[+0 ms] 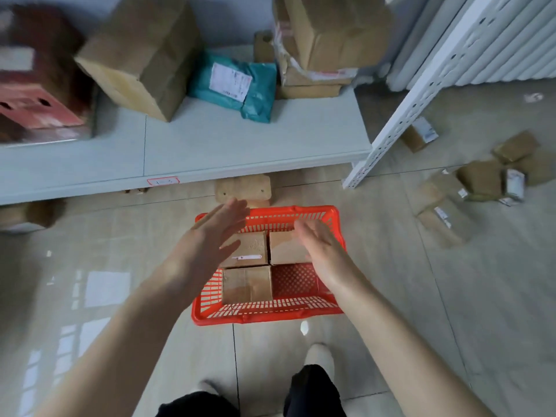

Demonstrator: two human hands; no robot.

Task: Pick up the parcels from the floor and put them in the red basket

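Over the red plastic slatted basket (264, 319), hovers with left hand (210, 239) and right hand (319, 245), fingers (237, 210) released, empty; packs brown cardboard parcels (246, 284) snugly, likely sparing room for more.

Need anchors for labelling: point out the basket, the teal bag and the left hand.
basket (264, 316): head view, near rim.
teal bag (231, 82): head view, its white label.
left hand (210, 237): head view, back of hand.

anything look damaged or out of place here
Yes. On the shelf, the lower box in the right-hand stack looks torn, its wrapping ragged at the left edge. The big brown box beside the teal mailer sits tilted. Small parcels lie scattered on the floor at right, outside the red basket.
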